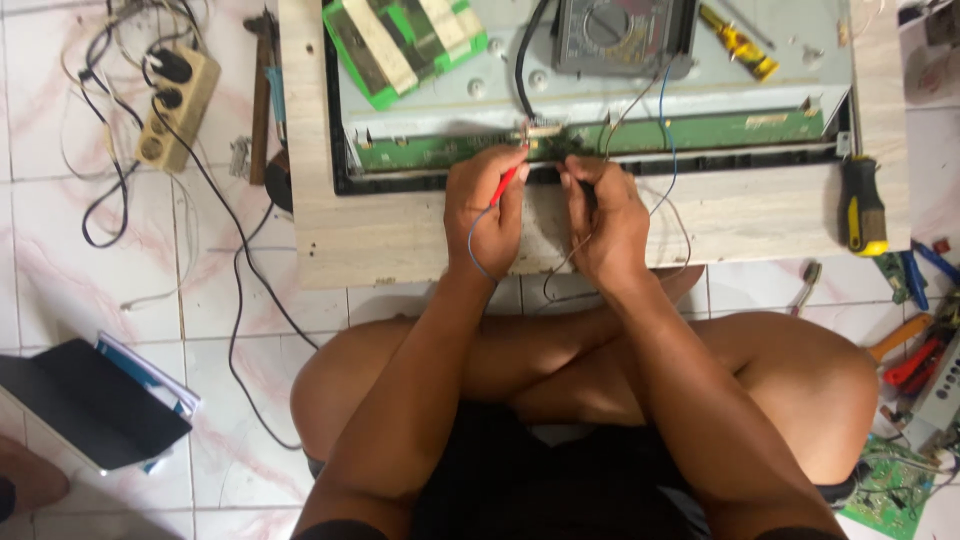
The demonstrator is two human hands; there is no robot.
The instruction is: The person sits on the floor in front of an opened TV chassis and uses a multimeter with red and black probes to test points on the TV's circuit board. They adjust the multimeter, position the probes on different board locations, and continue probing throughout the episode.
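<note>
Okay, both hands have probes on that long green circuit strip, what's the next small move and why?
Probably hold both tips steady and glance up at the grey dial multimeter. The left hand pinches a red probe and the right hand a dark probe, whose tip is hidden, both at the near edge of the long green circuit strip, with thin wires running up to the meter.

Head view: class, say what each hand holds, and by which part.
Left hand grips a red probe by its handle; right hand grips a black probe, mostly hidden, tips at the green circuit board.
</note>
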